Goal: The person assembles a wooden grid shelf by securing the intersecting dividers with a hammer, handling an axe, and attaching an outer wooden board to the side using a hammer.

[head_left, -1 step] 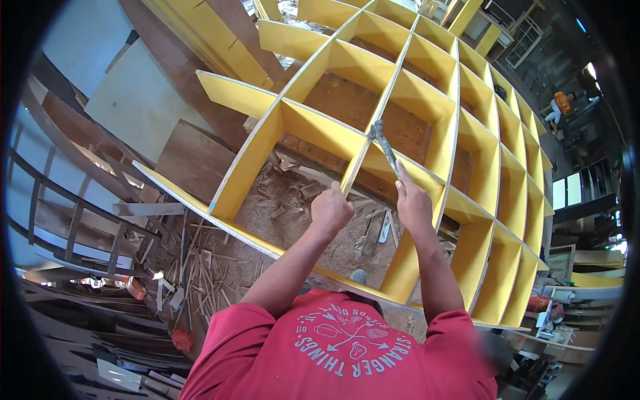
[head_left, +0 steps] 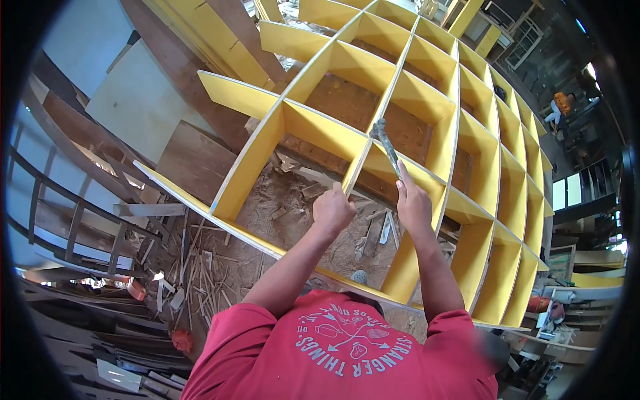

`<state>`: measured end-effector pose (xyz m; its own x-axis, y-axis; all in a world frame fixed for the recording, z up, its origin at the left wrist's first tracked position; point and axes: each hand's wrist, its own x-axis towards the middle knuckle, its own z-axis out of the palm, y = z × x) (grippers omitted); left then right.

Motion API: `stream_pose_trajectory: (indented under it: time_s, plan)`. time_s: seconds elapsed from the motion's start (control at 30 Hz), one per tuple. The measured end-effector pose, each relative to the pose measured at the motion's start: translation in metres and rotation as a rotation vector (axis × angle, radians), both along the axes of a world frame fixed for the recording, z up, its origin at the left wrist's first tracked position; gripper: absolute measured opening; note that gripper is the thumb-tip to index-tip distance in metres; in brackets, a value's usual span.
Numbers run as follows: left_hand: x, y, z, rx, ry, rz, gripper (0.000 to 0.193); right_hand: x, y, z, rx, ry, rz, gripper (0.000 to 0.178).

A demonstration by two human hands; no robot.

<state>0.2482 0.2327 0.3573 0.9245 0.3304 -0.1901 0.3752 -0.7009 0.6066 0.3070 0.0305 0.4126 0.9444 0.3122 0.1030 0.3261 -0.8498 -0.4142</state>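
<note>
A large lattice of yellow panels (head_left: 303,130) with pale edges lies in front of me, its crossing boards forming open square cells. My left hand (head_left: 333,211) is closed around the near part of one upright panel (head_left: 359,162). In my right hand (head_left: 414,201) is a hammer (head_left: 389,148) with a worn, dark head. The fingers wrap the lower handle, and the index finger lies along it. The hammer's head is over the crossing where the held panel meets another board; whether it touches the wood I cannot tell. No nail shows there.
Wood offcuts (head_left: 200,280) and sawdust cover the floor at the left and show through the near cells. A dark curved slatted frame (head_left: 73,227) and leaning boards (head_left: 133,87) stand at the left. A person in orange (head_left: 563,103) is far off at the right.
The hammer's head has shifted very slightly to the right and up from the crossing. Both hands keep their holds, and the lattice sits almost the same in view.
</note>
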Motion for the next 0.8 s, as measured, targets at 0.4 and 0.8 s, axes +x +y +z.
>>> stream_pose_trajectory:
  time_s: [0.4, 0.8]
  plan:
    - [0.003, 0.196, 0.064, 0.406, -0.458, 0.224, 0.061, -0.007, 0.077, 0.021, 0.258, 0.061, -0.006, 0.035]
    - [0.014, 0.254, 0.001, 0.469, -0.094, 0.195, 0.04, 0.05, 0.251, 0.003, 0.441, -0.075, 0.076, 0.034]
